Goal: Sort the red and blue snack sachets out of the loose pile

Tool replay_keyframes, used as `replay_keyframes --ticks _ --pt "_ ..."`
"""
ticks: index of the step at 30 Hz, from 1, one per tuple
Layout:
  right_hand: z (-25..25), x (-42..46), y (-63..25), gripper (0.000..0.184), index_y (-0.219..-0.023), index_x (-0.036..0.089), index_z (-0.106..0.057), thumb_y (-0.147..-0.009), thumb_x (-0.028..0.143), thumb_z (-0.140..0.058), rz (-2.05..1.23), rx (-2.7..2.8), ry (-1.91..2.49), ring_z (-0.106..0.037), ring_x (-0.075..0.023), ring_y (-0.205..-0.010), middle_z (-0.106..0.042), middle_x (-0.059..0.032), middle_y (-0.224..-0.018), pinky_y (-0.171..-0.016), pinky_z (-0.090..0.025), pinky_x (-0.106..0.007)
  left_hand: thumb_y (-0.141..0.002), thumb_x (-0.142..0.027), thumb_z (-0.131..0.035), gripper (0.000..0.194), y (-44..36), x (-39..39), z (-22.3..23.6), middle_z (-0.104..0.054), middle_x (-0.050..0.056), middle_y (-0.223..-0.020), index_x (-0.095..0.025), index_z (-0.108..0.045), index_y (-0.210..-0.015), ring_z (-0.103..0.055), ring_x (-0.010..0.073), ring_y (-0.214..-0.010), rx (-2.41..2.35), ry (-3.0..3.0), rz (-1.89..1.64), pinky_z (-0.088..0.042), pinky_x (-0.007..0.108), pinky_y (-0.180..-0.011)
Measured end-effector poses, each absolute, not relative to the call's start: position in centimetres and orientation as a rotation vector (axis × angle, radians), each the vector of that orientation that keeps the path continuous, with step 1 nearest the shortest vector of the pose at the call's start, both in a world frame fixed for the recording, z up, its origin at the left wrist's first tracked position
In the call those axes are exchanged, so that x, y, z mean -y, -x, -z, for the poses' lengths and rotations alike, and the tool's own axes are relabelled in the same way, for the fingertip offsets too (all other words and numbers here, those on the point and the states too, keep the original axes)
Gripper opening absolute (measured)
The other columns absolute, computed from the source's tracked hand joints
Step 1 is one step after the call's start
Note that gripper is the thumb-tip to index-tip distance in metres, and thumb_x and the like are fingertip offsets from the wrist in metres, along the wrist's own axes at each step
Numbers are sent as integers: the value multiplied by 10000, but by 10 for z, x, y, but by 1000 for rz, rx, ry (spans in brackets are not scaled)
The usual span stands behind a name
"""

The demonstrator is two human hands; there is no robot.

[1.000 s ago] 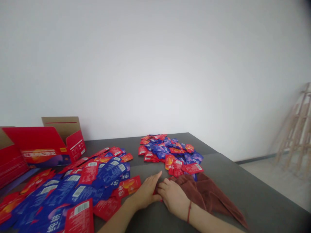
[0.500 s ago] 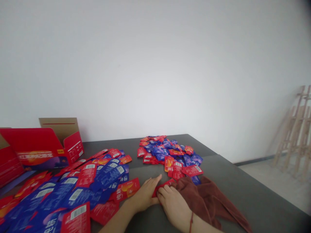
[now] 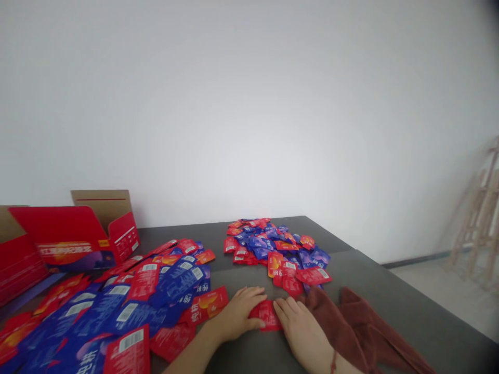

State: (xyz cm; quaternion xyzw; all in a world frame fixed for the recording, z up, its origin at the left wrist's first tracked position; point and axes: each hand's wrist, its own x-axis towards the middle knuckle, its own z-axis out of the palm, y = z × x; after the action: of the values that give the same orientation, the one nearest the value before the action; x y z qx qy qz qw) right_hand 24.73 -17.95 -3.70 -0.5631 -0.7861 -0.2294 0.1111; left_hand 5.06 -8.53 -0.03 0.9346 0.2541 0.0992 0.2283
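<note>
A red sachet [image 3: 268, 316] with pale print lies on the dark table between my hands. My left hand [image 3: 242, 313] rests at the sachet's left end, fingers stretched over its upper corner and thumb apart along the lower side. From the right, my right hand [image 3: 303, 332] lays its extended fingers flat on the sachet's right edge. A crumpled brown cloth [image 3: 360, 324] lies just beyond my right hand, partly hidden behind it. Near my left forearm sits a loose pile of blue and red sachets [image 3: 175, 280].
Another heap of red and blue sachets [image 3: 268, 241] lies farther back on the table [image 3: 222, 280]. At the left stand open red cartons [image 3: 64, 234] with flaps up. A white wall rises behind. Wooden easels [image 3: 481, 213] stand on the floor at right.
My hands have moved apart, and more of the red sachet shows between them. The right fingers have straightened from a curl. The view has shifted slightly left.
</note>
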Motion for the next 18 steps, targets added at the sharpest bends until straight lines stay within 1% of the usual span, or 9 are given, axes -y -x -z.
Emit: replay_keyframes --ticks 3,6,9,13,16,18 --pt "33 181 -231 382 -1209 121 -579 -836 82 -509 689 2419 1515 -541 -242 -956 -642 -84 -1131 -821 -449 -384 -913 -285 -503 456 -51 83 5 -403 61 -1476 -240 -474 -1366 -314 239 -1373 -706 -2641 -302 -205 453 -1146" --pt "25 175 -218 324 -1172 151 -589 -861 107 -513 624 2484 1468 -544 -222 -906 -646 -65 -1107 -772 -458 -366 -916 -162 -397 459 -52 83 12 -429 60 -1458 -226 -469 -1364 -344 203 -1357 -709 -2705 -363 -242 428 -1138" --pt "24 172 -222 322 -1164 166 -588 -863 88 -505 600 2434 1527 -544 -223 -930 -641 -58 -1124 -785 -456 -369 -918 -158 -367 474 -52 88 15 -425 62 -1462 -222 -441 -1382 -350 197 -1354 -733 -2767 -367 -257 424 -1133" --pt "33 181 -248 380 -1166 140 -584 -820 21 -482 690 2273 1675 -550 -243 -954 -638 -89 -1119 -797 -453 -378 -922 -152 -331 509 -53 96 13 -357 57 -1503 -218 -385 -1424 -304 203 -1381 -788 -2844 -253 -240 431 -1135" --pt "38 195 -260 410 -1171 105 -575 -782 9 -482 794 2241 1654 -550 -265 -957 -627 -121 -1124 -778 -455 -390 -906 -121 -317 541 -55 100 12 -327 64 -1516 -201 -360 -1440 -275 204 -1395 -795 -2889 -213 -224 434 -1138" --pt "37 203 -258 417 -1179 92 -569 -776 19 -490 833 2277 1587 -550 -261 -936 -622 -127 -1123 -765 -456 -384 -896 -109 -316 554 -57 100 11 -325 65 -1516 -195 -358 -1441 -271 206 -1396 -799 -2901 -213 -222 436 -1138"
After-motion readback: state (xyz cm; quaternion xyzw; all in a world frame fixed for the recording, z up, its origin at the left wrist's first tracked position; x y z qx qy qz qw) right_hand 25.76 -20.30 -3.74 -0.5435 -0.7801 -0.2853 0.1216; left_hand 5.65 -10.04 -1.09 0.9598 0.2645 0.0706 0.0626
